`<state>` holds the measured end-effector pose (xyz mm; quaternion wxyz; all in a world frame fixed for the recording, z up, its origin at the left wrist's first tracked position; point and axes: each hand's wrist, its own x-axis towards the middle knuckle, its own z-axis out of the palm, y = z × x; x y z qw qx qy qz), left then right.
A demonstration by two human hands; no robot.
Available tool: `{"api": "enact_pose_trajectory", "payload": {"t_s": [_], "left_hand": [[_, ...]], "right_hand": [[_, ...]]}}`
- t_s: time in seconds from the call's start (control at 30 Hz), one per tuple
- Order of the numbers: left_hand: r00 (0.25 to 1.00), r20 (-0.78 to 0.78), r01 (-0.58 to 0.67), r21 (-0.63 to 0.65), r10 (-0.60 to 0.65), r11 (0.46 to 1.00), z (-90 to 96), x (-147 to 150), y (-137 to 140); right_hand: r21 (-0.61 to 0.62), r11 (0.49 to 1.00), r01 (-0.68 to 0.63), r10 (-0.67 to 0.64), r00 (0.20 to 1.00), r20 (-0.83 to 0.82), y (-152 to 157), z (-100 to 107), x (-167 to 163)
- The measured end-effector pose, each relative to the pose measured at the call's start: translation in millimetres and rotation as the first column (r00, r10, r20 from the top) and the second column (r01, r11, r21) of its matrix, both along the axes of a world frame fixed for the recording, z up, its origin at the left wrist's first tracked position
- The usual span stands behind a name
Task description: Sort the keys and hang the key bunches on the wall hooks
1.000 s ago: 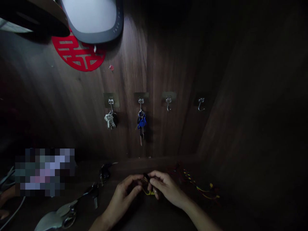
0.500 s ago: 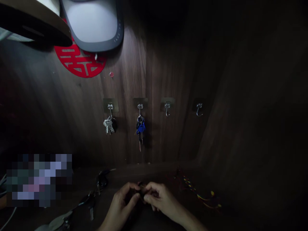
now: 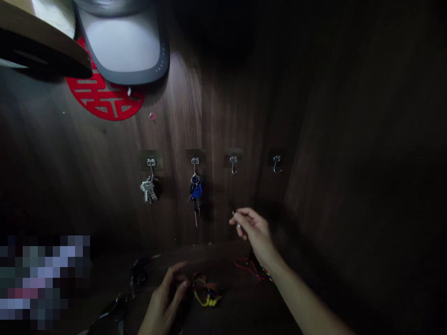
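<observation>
Below the row of wall hooks, the right hand (image 3: 254, 229) is raised off the worktop (image 3: 240, 311) with thumb and forefinger pinched together on something small and pale; the dim light hides what it is. It hangs in front of the dark wood wall (image 3: 216, 116), beneath the third hook (image 3: 233, 164), well short of touching it. The left hand (image 3: 166, 298) lies low on the worktop, fingers loosely curled and partly open, its fingertips just beside a tangle of yellow and orange cord (image 3: 206, 292); whether they touch the cord cannot be told.

Dark brown wood makes up both the worktop and the wall, and a side panel closes off the right. Light falls only on the upper left, so most of the scene is in shadow.

Four small metal hooks sit in a row on the wall. A bunch of silver keys (image 3: 149, 190) hangs from the first, a set with a blue fob (image 3: 195, 191) from the second, and the fourth hook (image 3: 277, 164) is bare like the third. Above, a red paper cutout (image 3: 101, 100) is partly covered by a grey-rimmed oval object (image 3: 122, 42). On the worktop, red cords (image 3: 249, 267) lie by the right forearm, and dark keys (image 3: 138, 275) lie left of the left hand.
</observation>
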<state>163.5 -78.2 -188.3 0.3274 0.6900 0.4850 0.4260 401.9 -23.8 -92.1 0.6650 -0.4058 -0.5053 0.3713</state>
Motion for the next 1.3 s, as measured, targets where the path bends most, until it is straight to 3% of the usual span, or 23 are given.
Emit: {"api": "enact_pose_trajectory", "payload": {"t_s": [0.17,0.33,0.63,0.83,1.13,1.3], "left_hand": [[0.998,-0.028,0.057,-0.018,-0.057,0.998,0.1,0,-1],[0.998,-0.057,0.036,-0.028,-0.038,0.999,-3.2,-3,2],[0.995,-0.076,0.059,-0.023,-0.061,0.998,-1.2,-1,3],[0.991,-0.094,0.090,-0.027,-0.092,0.996,-10.9,-6,9],[0.993,-0.088,0.076,-0.021,-0.077,0.997,2.6,-3,2],[0.992,-0.109,0.066,0.001,-0.066,0.998,0.5,-6,4]], "right_hand": [[0.148,0.989,0.031,-0.014,0.994,-0.112,17,50,3],[0.175,0.984,0.042,-0.016,0.988,-0.152,30,62,0],[0.060,0.998,0.022,-0.009,0.978,-0.207,54,39,3],[-0.014,1.000,-0.024,0.020,0.969,-0.248,56,17,5],[-0.108,0.992,-0.065,0.031,0.954,-0.297,36,-19,8],[-0.203,0.973,-0.108,0.061,0.973,-0.224,12,-38,14]]}}
